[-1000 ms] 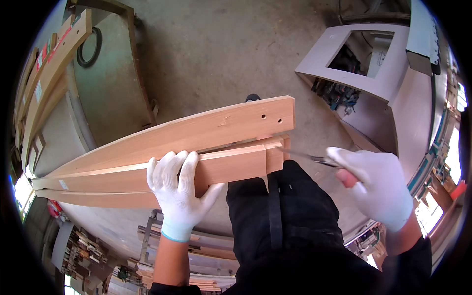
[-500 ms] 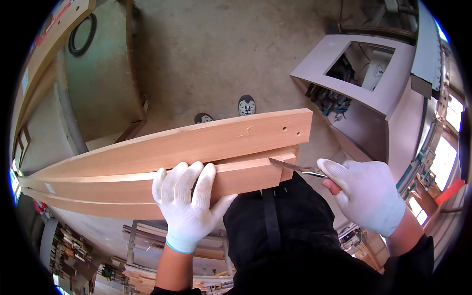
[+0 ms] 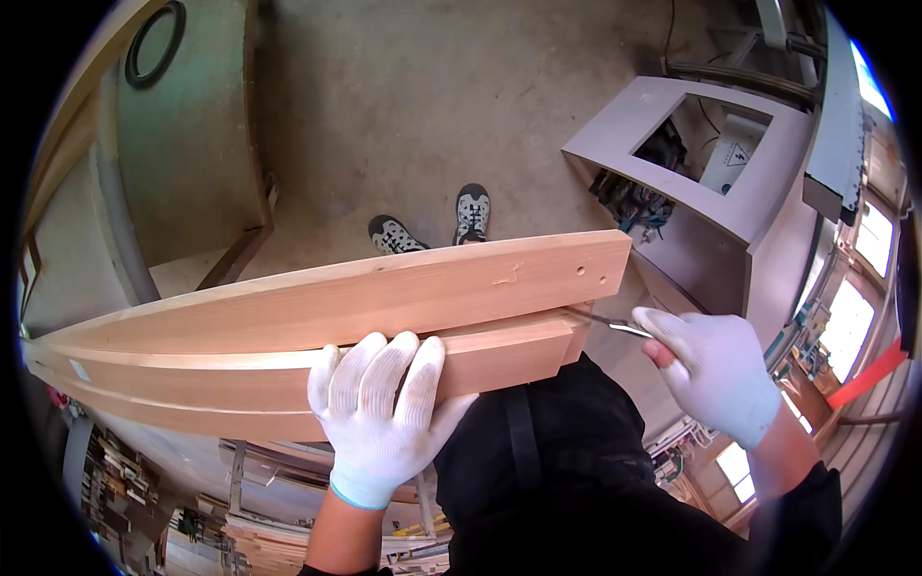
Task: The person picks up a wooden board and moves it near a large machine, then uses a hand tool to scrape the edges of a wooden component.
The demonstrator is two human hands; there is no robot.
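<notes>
Several long, pale wooden boards lie side by side across my front, running off to the left. The far board point(image 3: 432, 283) has two small holes near its right end. My left hand point(image 3: 384, 413), in a white knit glove, grips the near board point(image 3: 504, 363), its fingers over the top edge. In my gloved right hand point(image 3: 720, 374) is a slim knife point(image 3: 626, 328) with a metal body. The knife's dark tip lies at the gap between the boards, near their right ends. The glove hides most of its handle.
At the right stands a pale cabinet point(image 3: 615, 120) with a square cutout and tools inside. A greenish panel point(image 3: 192, 144) with a black ring point(image 3: 154, 43) is at the far left. My shoes point(image 3: 471, 211) show beyond the boards. Stacked timber point(image 3: 288, 542) lies at the lower left.
The knife tip has shifted from the near board's top edge to the gap beside the far board. The boards and my left hand appear slightly lower and further right in view.
</notes>
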